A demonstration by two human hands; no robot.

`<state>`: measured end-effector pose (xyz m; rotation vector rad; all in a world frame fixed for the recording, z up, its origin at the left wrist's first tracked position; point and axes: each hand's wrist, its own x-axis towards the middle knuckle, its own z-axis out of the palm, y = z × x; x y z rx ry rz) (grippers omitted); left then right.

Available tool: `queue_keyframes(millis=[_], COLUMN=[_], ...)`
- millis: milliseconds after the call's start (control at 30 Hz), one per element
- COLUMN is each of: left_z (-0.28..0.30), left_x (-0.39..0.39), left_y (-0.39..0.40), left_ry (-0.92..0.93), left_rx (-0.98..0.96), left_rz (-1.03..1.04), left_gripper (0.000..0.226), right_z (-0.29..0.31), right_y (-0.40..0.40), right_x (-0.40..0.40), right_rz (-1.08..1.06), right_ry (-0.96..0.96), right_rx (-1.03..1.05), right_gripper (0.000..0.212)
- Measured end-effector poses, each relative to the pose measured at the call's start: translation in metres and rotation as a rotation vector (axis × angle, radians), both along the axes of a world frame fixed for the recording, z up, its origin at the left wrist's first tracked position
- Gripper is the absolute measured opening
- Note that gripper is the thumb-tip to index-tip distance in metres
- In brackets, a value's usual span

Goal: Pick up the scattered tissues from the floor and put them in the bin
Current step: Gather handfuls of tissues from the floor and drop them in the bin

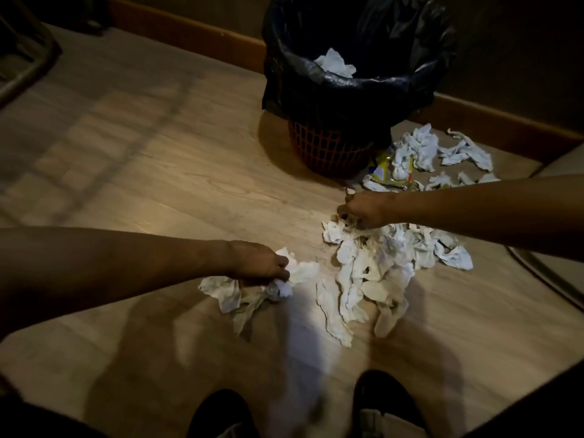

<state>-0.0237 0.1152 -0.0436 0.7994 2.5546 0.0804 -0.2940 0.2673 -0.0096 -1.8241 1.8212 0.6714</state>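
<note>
Head view: a person's left hand (260, 262) is closed around a small clump of tissues (252, 290) on the wooden floor (158, 172). The right hand (363, 210) pinches the top edge of a larger tissue pile (382, 263). The bin (344, 90), black-lined, stands just beyond with one tissue (335, 63) inside.

A pale wood-grain floor (158, 172) fills most of the view, crossed on the left by long dark shadows. A brown wooden skirting board (189, 36) runs along the foot of the dark wall (521, 58) at the far side. At the top left stands part of a dark metal frame (34, 58), blurred. A crumpled yellow wrapper (384, 167) lies on the floor. At the bottom edge are two dark shoes (384, 396). A curved metal edge (543, 273) shows at the right.
</note>
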Motion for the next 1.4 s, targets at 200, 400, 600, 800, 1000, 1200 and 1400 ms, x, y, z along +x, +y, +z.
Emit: queue_keyframes(millis=[200, 400, 600, 800, 1000, 1200, 1400], left_z=[0.022, 0.015, -0.014, -0.002, 0.015, 0.073, 0.135], left_x=[0.025, 0.076, 0.103, 0.088, 0.064, 0.015, -0.011], left_y=[-0.033, -0.041, -0.024, -0.026, -0.049, -0.069, -0.096], left_ry=[-0.053, -0.124, -0.132, -0.021, -0.176, -0.017, 0.198], left_rx=[0.147, -0.12, -0.154, -0.05, -0.058, -0.015, 0.022], left_rz=[0.391, 0.43, 0.639, 0.492, 0.521, 0.657, 0.817], left_gripper=[0.02, 0.08, 0.11, 0.074, 0.046, 0.041, 0.033], right_z=[-0.002, -0.002, 0.007, 0.022, 0.042, 0.089, 0.155], right_y=[-0.009, -0.017, -0.016, -0.01, -0.01, -0.034, -0.054], right_x=[-0.001, 0.002, 0.004, 0.006, 0.019, 0.041, 0.052], right_rz=[0.001, 0.004, 0.009, -0.007, 0.037, 0.065, -0.025], right_ry=[-0.012, -0.001, 0.008, -0.024, -0.003, -0.054, -0.139], right_rx=[0.026, 0.056, 0.052, -0.013, -0.049, -0.227, -0.475], right_gripper=[0.054, 0.057, 0.051, 0.041, 0.044, 0.041, 0.043])
